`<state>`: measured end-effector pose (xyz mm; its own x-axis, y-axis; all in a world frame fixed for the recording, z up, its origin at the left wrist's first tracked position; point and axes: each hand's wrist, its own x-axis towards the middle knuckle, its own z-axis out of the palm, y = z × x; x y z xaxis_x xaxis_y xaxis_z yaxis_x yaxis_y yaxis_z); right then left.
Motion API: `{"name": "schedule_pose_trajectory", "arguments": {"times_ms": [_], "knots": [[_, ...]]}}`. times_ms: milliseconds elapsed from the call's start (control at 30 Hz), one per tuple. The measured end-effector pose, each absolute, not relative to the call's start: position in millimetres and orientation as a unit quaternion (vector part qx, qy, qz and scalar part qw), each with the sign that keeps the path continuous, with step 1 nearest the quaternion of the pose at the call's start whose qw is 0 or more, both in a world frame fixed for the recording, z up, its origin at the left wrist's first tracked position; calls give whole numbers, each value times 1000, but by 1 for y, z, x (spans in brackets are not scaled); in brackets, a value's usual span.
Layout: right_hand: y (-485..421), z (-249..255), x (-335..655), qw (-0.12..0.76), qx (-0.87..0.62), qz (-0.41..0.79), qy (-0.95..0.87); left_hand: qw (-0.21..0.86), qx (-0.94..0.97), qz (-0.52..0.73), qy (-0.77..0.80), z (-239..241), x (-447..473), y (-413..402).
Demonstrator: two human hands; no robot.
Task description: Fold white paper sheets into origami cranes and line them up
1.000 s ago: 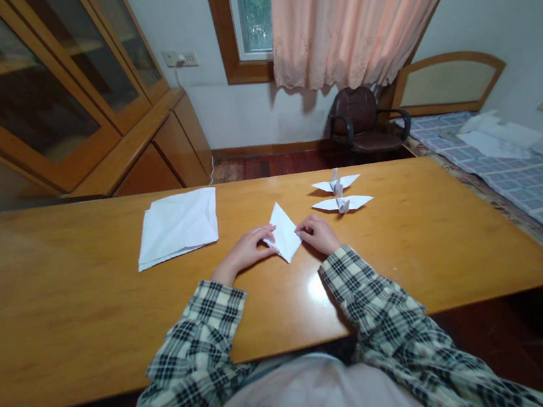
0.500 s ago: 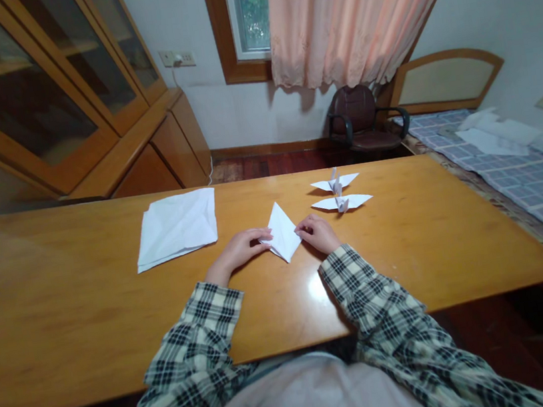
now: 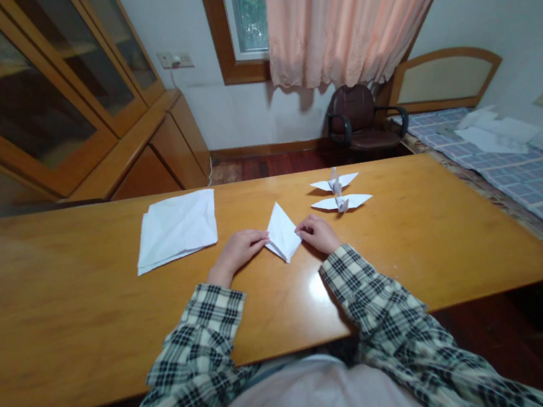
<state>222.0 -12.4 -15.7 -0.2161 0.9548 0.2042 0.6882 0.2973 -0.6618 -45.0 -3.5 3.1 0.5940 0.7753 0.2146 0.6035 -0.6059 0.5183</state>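
Note:
A white kite-shaped folded paper [image 3: 281, 232] lies flat on the wooden table [image 3: 65, 313] in front of me. My left hand [image 3: 238, 250] rests on the table with curled fingers touching the paper's left edge. My right hand [image 3: 317, 235] presses its fingertips onto the paper's right corner, fingers bent. Both wrists show checked sleeves.
A stack of white paper sheets [image 3: 177, 229] lies to the left. Two finished paper cranes [image 3: 341, 202] [image 3: 335, 183] sit just beyond my right hand. A wooden cabinet [image 3: 60, 105] stands at the left, a dark chair [image 3: 359, 120] and a bed [image 3: 515, 176] to the right.
My left hand's fingertips have slid a little along the paper's left edge. The paper and my right hand stay where they were.

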Motion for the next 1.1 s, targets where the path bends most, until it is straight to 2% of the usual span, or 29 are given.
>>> {"name": "schedule_pose_trajectory", "arguments": {"times_ms": [600,833,1100], "knots": [[-14,-13,223,305,-543,233,-747,198,825,278,451,0,-37,-8],[-15,-9,229,343,-468,283,-764,200,814,260,479,2,-34,-8],[-15,-13,224,328,-498,233,-768,195,814,250,487,4,-33,-9]]}}
